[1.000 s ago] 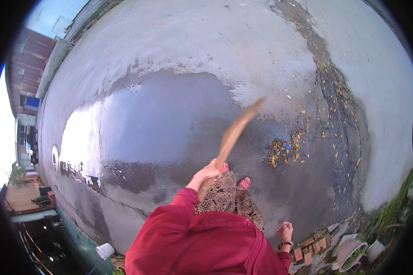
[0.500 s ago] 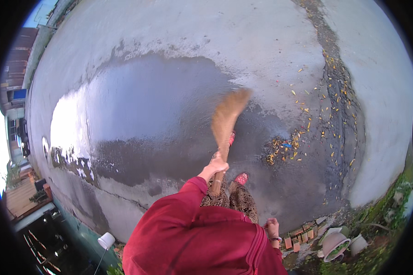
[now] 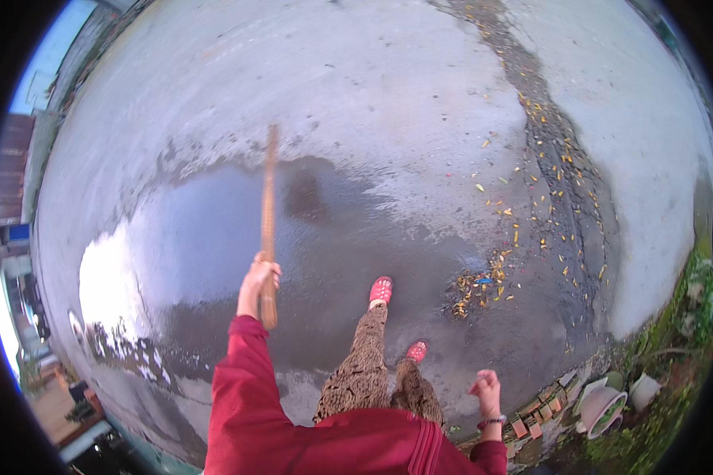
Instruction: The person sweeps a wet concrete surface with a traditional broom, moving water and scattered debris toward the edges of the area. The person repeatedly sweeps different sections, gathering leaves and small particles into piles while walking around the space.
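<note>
My left hand point(image 3: 260, 277) is closed round the handle of a straw broom point(image 3: 268, 198). The broom reaches away from me over the puddle point(image 3: 214, 202) and shows edge-on, as a thin tan strip, slightly blurred. Its short handle end sticks out below my fist. My right hand point(image 3: 486, 388), with a bracelet on the wrist, hangs at my right side with its fingers curled in and nothing visible in them. To the right of my feet lies a small pile of yellow leaves point(image 3: 471, 294) with a blue scrap point(image 3: 483, 281) in it.
My feet in red shoes point(image 3: 381, 290) stand on wet concrete. A cracked, dark strip point(image 3: 566, 194) strewn with yellow leaves runs down the right. Bricks point(image 3: 540, 412), plant pots point(image 3: 602, 408) and greenery edge the lower right. Buildings point(image 3: 16, 174) stand at the far left.
The broom has swung left, from ahead of my feet to over the puddle, and turned edge-on. My left arm has moved left with it. My right hand has risen slightly.
</note>
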